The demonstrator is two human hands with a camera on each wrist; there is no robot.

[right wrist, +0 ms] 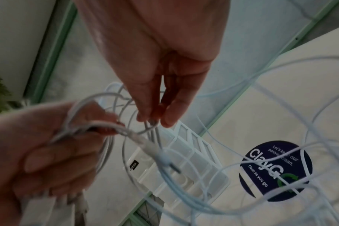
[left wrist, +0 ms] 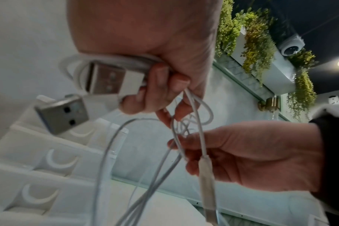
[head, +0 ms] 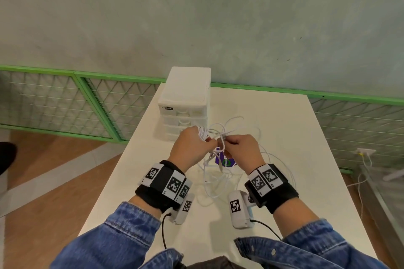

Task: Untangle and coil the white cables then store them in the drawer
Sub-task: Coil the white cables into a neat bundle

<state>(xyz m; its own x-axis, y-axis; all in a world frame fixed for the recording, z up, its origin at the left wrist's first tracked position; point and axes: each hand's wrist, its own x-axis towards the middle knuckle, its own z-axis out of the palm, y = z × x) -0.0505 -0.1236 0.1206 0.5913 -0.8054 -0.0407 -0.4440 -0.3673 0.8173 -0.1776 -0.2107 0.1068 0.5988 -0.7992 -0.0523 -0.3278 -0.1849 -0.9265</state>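
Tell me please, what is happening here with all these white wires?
A person is untangling white cables above a white table. The left hand grips a small coiled bundle with a USB plug, while the right hand pinches a loop at the knot between the hands. Long loose loops hang down onto the table, over a round dark sticker. The white drawer unit stands just behind the hands, with no drawer seen pulled out. Nothing is stored yet.
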